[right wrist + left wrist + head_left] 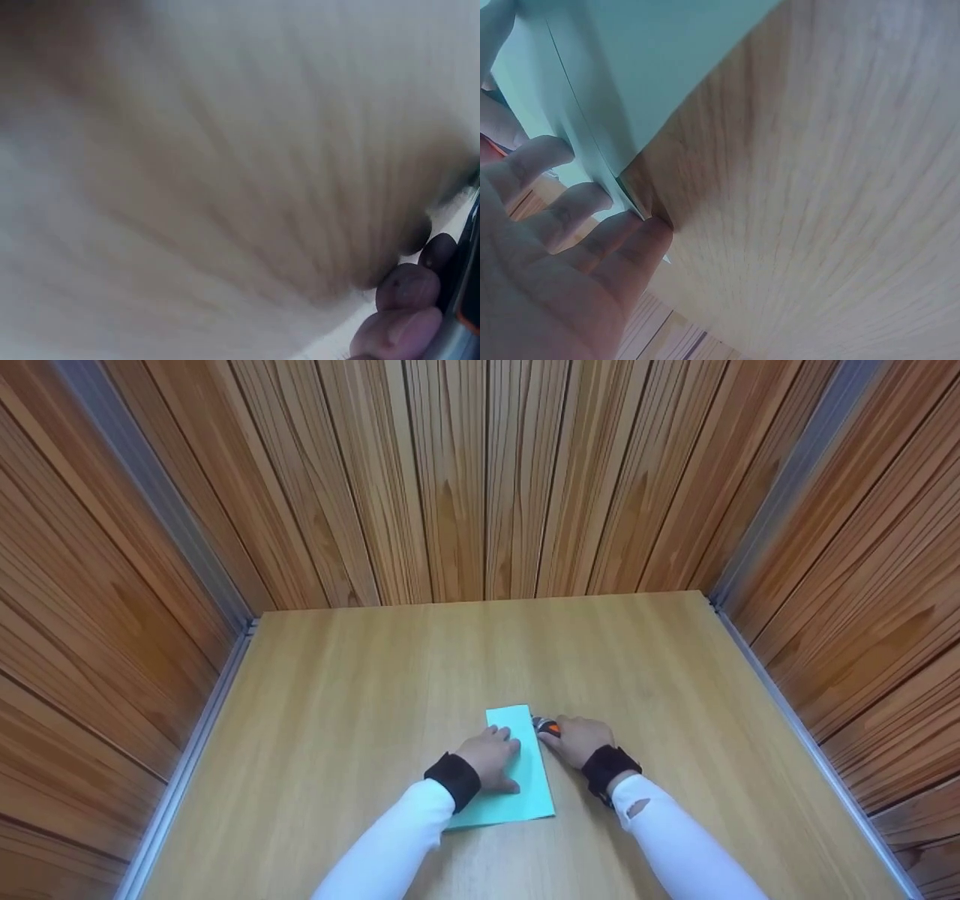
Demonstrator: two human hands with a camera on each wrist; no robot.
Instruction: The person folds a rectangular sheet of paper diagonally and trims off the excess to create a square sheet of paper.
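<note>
A folded turquoise sheet of paper lies on the table, its crease showing in the left wrist view. My left hand rests on the paper with fingers spread and pressing. Up close, its fingertips are at the edge of the sheet. At the paper's right edge, near the top, my right hand grips a black, silver and orange utility knife, its tip close to that edge. The right wrist view shows only part of the knife, beside curled fingers.
A light wood table surrounds the paper. Wood-plank walls stand at the back and both sides, with metal strips along the table's side edges. Both wrists wear black bands.
</note>
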